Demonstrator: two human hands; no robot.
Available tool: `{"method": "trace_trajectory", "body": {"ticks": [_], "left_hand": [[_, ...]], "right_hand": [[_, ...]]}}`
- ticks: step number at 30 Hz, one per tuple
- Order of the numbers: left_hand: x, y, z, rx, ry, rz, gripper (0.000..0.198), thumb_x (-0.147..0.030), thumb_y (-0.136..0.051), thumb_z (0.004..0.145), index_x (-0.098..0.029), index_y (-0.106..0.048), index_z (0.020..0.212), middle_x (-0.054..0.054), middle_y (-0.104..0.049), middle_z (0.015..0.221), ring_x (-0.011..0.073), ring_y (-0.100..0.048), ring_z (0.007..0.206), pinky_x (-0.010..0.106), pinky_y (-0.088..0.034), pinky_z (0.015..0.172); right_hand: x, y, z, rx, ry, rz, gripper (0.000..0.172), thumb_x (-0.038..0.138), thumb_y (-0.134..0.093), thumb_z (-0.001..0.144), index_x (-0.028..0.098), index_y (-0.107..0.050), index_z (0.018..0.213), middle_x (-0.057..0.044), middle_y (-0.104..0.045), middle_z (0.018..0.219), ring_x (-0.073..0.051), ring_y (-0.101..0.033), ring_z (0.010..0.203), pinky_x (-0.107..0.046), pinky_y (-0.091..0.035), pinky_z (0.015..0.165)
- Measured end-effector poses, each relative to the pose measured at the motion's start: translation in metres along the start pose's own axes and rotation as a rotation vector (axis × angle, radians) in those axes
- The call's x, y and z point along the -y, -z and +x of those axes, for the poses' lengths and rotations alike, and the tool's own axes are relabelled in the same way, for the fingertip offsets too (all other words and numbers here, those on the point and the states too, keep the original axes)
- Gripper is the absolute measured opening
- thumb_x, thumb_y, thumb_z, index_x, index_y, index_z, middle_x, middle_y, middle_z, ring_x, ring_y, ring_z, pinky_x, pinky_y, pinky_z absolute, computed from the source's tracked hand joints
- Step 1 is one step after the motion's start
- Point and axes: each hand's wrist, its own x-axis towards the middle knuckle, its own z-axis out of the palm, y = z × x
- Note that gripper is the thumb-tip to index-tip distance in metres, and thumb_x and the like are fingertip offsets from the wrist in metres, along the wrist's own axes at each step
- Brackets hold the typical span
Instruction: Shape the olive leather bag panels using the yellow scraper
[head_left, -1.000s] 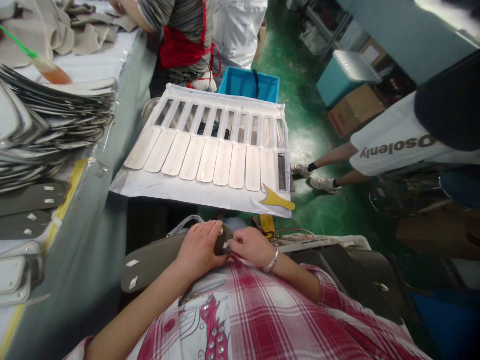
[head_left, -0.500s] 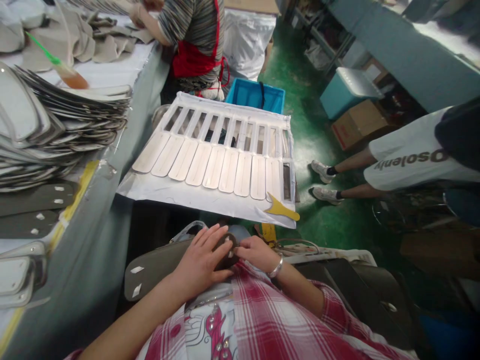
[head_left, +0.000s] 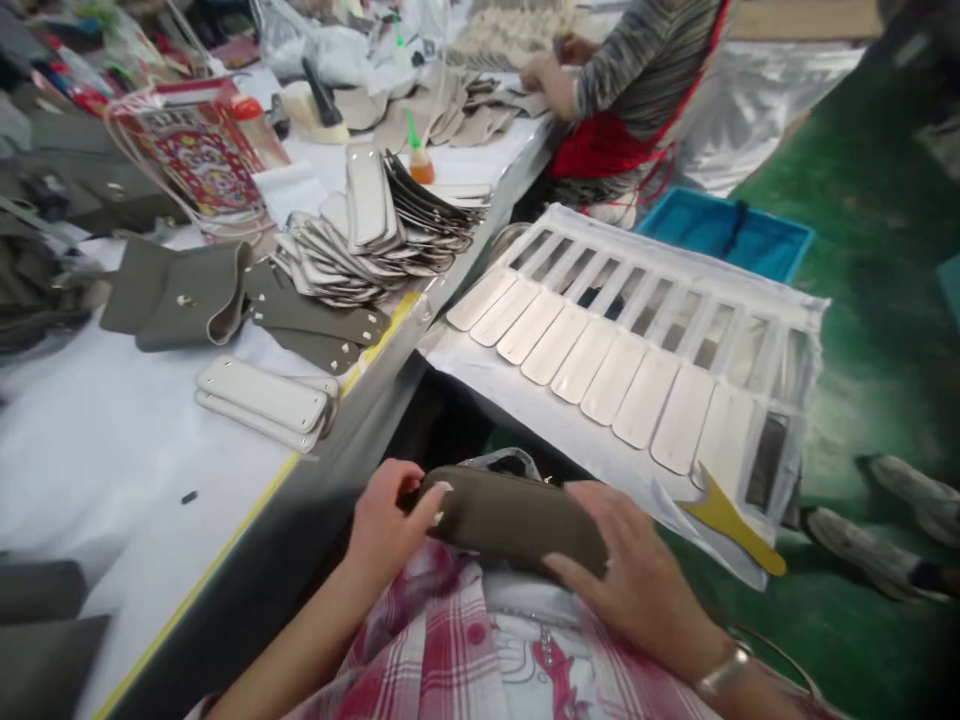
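Note:
A dark olive leather-like strip (head_left: pixel 510 515) with rounded ends lies across my lap, at the height of my waist. My left hand (head_left: pixel 390 515) grips its left end, with the thumb beside small white tabs on the surface. Around the right end curls my right hand (head_left: pixel 634 560), slightly blurred, thumb in front and fingers over the far edge. Just beyond stands a white rack (head_left: pixel 517 385) carrying a row of pale round-ended strips (head_left: pixel 589 355). A yellow forked tool (head_left: pixel 739 530) rests on the rack's near right corner.
On the table at left are a stack of pale strips (head_left: pixel 341 255), olive pieces with white tabs (head_left: pixel 307 325), an olive pouch (head_left: pixel 184 295) and a bottle with orange liquid (head_left: pixel 421 165). A co-worker's sleeve (head_left: pixel 626 65) is at the back; a blue crate (head_left: pixel 731 235) stands behind the rack.
The view has swung left, showing more of the table. My left hand has gone to the strip's left tabbed end, and my right hand now wraps its right end.

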Motion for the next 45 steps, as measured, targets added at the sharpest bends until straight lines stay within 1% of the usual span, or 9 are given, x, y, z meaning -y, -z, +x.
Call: {"method": "trace_trajectory", "body": {"ticks": [2, 5, 7, 10, 22, 29, 35, 40, 45], "left_hand": [[0.026, 0.013, -0.005, 0.109, 0.204, -0.067, 0.026, -0.045, -0.055, 0.077, -0.019, -0.053, 0.077, -0.003, -0.052, 0.064, 0.0138, -0.05, 0.061, 0.026, -0.04, 0.058], [0.046, 0.013, -0.005, 0.316, 0.264, -0.218, 0.029, -0.048, -0.056, 0.074, -0.019, -0.054, 0.073, -0.004, -0.051, 0.061, 0.0128, -0.048, 0.057, 0.024, -0.036, 0.053], [0.05, 0.008, -0.003, 0.345, 0.268, -0.271, 0.03, -0.048, -0.057, 0.073, -0.018, -0.054, 0.071, -0.003, -0.052, 0.062, 0.0125, -0.048, 0.057, 0.023, -0.035, 0.053], [0.051, 0.005, 0.003, 0.351, 0.263, -0.287, 0.032, -0.048, -0.057, 0.073, -0.017, -0.052, 0.066, -0.004, -0.051, 0.059, 0.0117, -0.045, 0.056, 0.023, -0.034, 0.052], [0.055, 0.013, 0.017, 0.422, 0.17, -0.249, 0.028, -0.043, -0.06, 0.072, -0.018, -0.052, 0.066, -0.005, -0.049, 0.057, 0.0099, -0.043, 0.054, 0.022, -0.031, 0.05], [0.058, 0.005, 0.018, 0.438, 0.14, -0.256, 0.023, -0.034, -0.059, 0.071, -0.018, -0.045, 0.063, -0.007, -0.045, 0.056, 0.0094, -0.04, 0.053, 0.022, -0.029, 0.049], [0.06, 0.001, 0.018, 0.439, 0.069, -0.259, 0.023, -0.03, -0.055, 0.073, -0.019, -0.037, 0.064, -0.008, -0.04, 0.058, 0.0088, -0.036, 0.054, 0.021, -0.029, 0.05], [0.062, -0.001, 0.02, 0.448, 0.048, -0.236, 0.024, -0.031, -0.054, 0.075, -0.019, -0.036, 0.065, -0.008, -0.039, 0.057, 0.0089, -0.036, 0.054, 0.021, -0.03, 0.051], [0.061, 0.018, 0.037, 0.605, -0.019, -0.15, 0.027, -0.04, -0.062, 0.07, -0.02, -0.047, 0.08, -0.005, -0.053, 0.069, 0.0119, -0.049, 0.061, 0.024, -0.039, 0.056]], "right_hand": [[0.026, -0.019, 0.026, 0.128, 0.188, 0.028, 0.075, 0.054, -0.059, 0.071, 0.014, -0.036, 0.13, -0.014, -0.044, 0.129, -0.028, -0.039, 0.119, -0.043, -0.032, 0.101], [0.053, -0.051, 0.057, 0.259, 0.288, 0.06, 0.091, 0.062, -0.062, 0.063, 0.01, -0.034, 0.133, -0.016, -0.039, 0.134, -0.03, -0.035, 0.122, -0.045, -0.028, 0.104], [0.061, -0.067, 0.068, 0.307, 0.28, 0.061, 0.091, 0.062, -0.064, 0.062, 0.009, -0.037, 0.131, -0.017, -0.041, 0.132, -0.03, -0.037, 0.119, -0.045, -0.029, 0.102], [0.063, -0.077, 0.071, 0.335, 0.251, 0.051, 0.085, 0.059, -0.062, 0.066, 0.009, -0.039, 0.13, -0.017, -0.043, 0.131, -0.03, -0.038, 0.118, -0.046, -0.031, 0.099], [0.064, -0.083, 0.07, 0.351, 0.275, 0.018, 0.081, 0.059, -0.057, 0.071, 0.011, -0.036, 0.133, -0.014, -0.041, 0.134, -0.028, -0.037, 0.12, -0.045, -0.03, 0.099], [0.066, -0.082, 0.07, 0.347, 0.267, 0.008, 0.08, 0.057, -0.059, 0.069, 0.011, -0.038, 0.132, -0.014, -0.042, 0.133, -0.028, -0.038, 0.12, -0.044, -0.03, 0.099], [0.068, -0.079, 0.07, 0.366, 0.271, -0.01, 0.086, 0.066, -0.052, 0.069, 0.011, -0.036, 0.133, -0.014, -0.039, 0.135, -0.027, -0.035, 0.121, -0.044, -0.029, 0.1], [0.074, -0.085, 0.07, 0.36, 0.23, -0.07, 0.078, 0.06, -0.052, 0.074, 0.016, -0.033, 0.135, -0.01, -0.034, 0.14, -0.029, -0.032, 0.123, -0.046, -0.026, 0.099], [0.06, -0.069, 0.065, 0.431, 0.204, -0.018, 0.088, 0.061, -0.06, 0.065, 0.014, -0.033, 0.135, -0.012, -0.039, 0.135, -0.028, -0.037, 0.12, -0.043, -0.029, 0.098]]}}
